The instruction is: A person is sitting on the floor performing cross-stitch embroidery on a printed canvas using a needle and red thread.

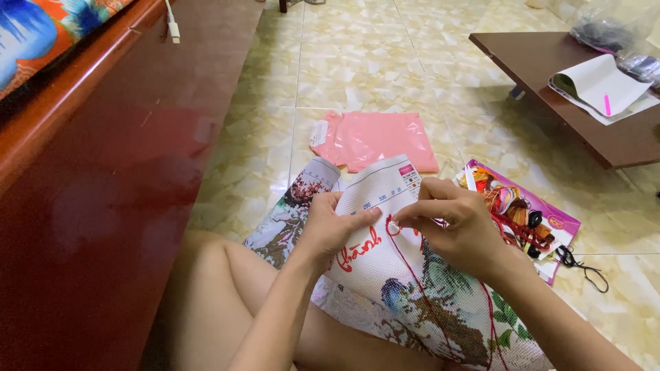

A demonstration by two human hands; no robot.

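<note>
Right now the left hand (330,230) is gripping the folded edge of the cross-stitch canvas (385,275) lying across the person's lap, while the right hand (457,227) is pinching what is probably a needle, too small to confirm, and pulling red thread (412,271) through the cloth. Trailing loose over the canvas, that long thread is likely risking a tangle or knot if it is drawn through quickly.

Pink plastic bag (377,139), perhaps folded
</note>
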